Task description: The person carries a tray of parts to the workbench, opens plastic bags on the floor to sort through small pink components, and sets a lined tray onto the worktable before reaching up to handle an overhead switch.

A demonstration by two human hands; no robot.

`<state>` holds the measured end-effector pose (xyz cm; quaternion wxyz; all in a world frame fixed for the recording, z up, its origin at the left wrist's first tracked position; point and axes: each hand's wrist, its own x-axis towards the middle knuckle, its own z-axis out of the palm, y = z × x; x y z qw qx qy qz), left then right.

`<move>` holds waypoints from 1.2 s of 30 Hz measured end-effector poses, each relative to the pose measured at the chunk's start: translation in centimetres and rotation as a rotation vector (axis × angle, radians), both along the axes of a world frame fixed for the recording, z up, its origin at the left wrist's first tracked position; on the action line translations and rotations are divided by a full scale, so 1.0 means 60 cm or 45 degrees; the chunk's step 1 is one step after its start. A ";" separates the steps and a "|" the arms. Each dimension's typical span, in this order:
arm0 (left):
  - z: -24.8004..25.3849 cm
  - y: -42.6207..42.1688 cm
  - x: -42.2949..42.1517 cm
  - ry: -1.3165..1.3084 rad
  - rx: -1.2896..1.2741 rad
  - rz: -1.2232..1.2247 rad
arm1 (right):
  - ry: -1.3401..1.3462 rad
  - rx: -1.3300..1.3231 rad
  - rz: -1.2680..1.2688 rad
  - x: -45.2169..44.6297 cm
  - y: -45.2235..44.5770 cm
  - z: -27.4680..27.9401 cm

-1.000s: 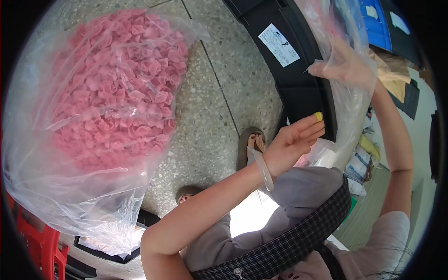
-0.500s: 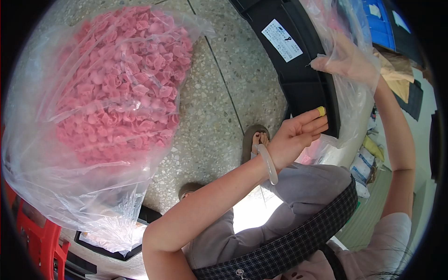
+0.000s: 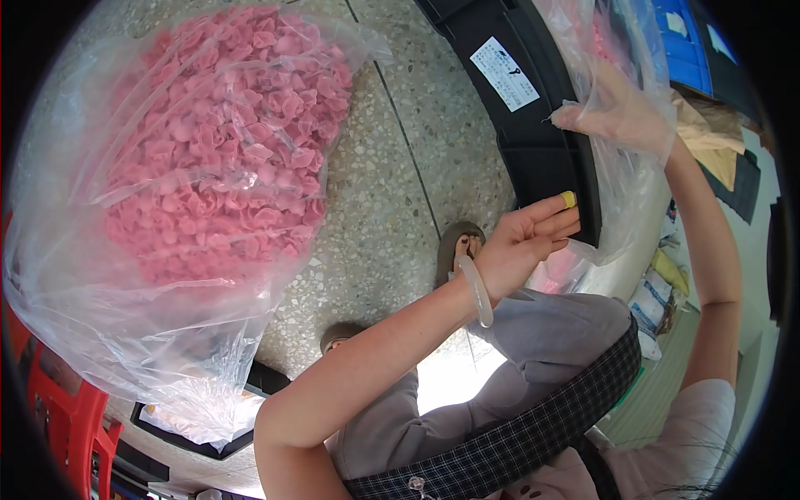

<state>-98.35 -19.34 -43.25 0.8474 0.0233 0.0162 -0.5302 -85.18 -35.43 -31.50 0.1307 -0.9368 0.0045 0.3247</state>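
My left hand [image 3: 525,237], with a pale bangle [image 3: 476,292] at the wrist and yellow tape on one fingertip, rests at the lower end of a black plastic tray [image 3: 537,158]. Its fingers are stretched out against the tray's side, holding nothing I can see. A white printed label [image 3: 505,73] is on the tray. My right hand [image 3: 621,112] lies under a clear plastic bag [image 3: 621,196] beside the tray's upper edge. Its thumb points out over the tray and stands apart from the fingers, which the plastic blurs. Pink pieces [image 3: 604,42] show through this bag.
A large clear bag of pink petal-like pieces [image 3: 225,150] stands on the speckled floor [image 3: 400,183] at left. Below it are a red plastic stool [image 3: 71,408] and a black tray [image 3: 204,450] with plastic in it. Blue crates [image 3: 683,50] and brown paper [image 3: 708,137] are at right.
My left hand has shifted very slightly along the tray's end. The big bag of pink pieces sits a little differently in view. My right hand has barely moved.
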 end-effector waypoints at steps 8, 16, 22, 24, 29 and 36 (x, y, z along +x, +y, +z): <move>-0.010 0.006 -0.008 -0.010 0.039 -0.008 | 0.004 -0.115 0.010 -0.008 0.014 -0.003; -0.013 0.012 -0.011 -0.022 0.064 -0.012 | -0.025 -0.060 -0.013 -0.015 0.024 -0.008; -0.012 0.015 -0.010 -0.025 0.073 -0.015 | 0.006 -0.087 0.019 -0.012 0.023 -0.008; -0.011 0.014 -0.010 -0.022 0.074 -0.020 | -0.042 -0.122 0.062 -0.015 0.020 -0.009; -0.013 0.014 -0.007 -0.045 0.078 -0.035 | 0.017 -0.147 0.016 -0.012 0.020 -0.007; -0.018 0.013 -0.008 -0.032 0.080 -0.033 | 0.030 -0.001 0.043 -0.013 -0.002 -0.020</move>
